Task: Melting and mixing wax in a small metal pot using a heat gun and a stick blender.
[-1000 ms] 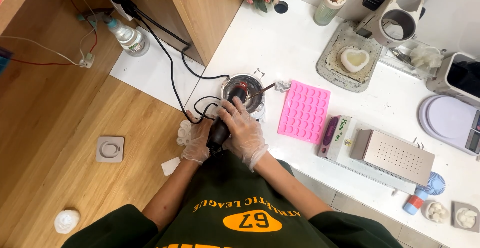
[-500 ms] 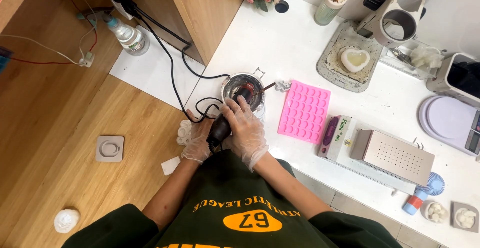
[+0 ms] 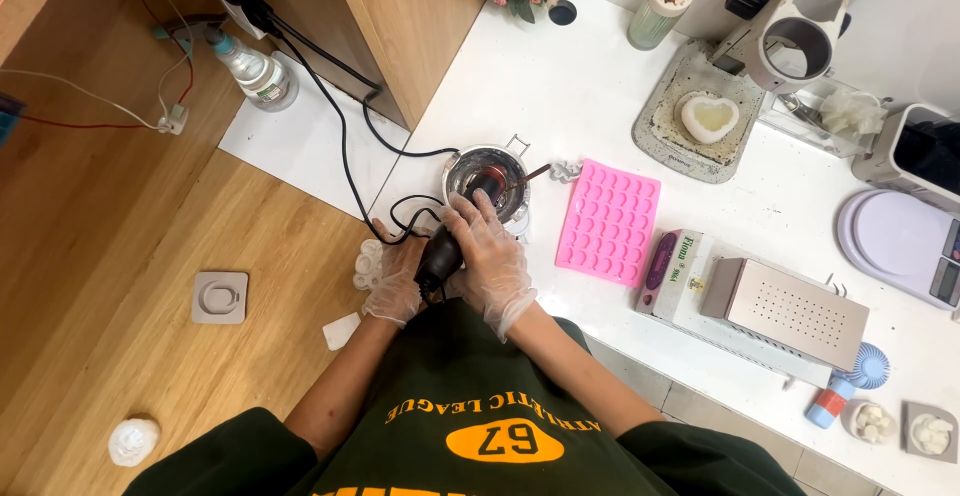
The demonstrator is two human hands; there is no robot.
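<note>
The white table [image 3: 600, 86] is carrying a pink silicone mould [image 3: 610, 221] just beside a small metal pot [image 3: 487, 178] at its near edge. The right hand [image 3: 488, 261], gloved, is closing around a black corded hand tool [image 3: 445, 246], its tip sitting in the pot. The left hand [image 3: 397, 281], also gloved, is curling against the tool's lower end; its grip cannot be determined.

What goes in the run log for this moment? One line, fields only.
left hand: on black tool | right hand: gripping tool | tool tip: in metal pot | nearby: pink mould
</note>
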